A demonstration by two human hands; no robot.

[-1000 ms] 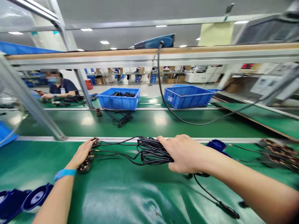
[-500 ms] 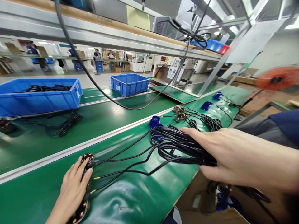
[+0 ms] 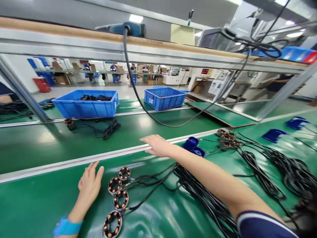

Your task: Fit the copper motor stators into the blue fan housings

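— 2 hands, both empty and spread flat: the left hand [image 3: 89,182] lies just left of the 4 copper-wound coils [image 3: 118,198].
— And the right hand [image 3: 157,145]?
— Beyond the coils, near the belt rail [image 3: 74,162]. The coils run in a line toward the person; their black cables [image 3: 198,191] trail right, under the right forearm. Left is nearer.

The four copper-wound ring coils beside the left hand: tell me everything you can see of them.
The four copper-wound ring coils lie flat in a curved row on the green mat. Each is a dark ring with an open centre and coppery windings around it. Thin black leads run from them rightwards into the black cable bundle. The left hand lies open just left of them, not touching.
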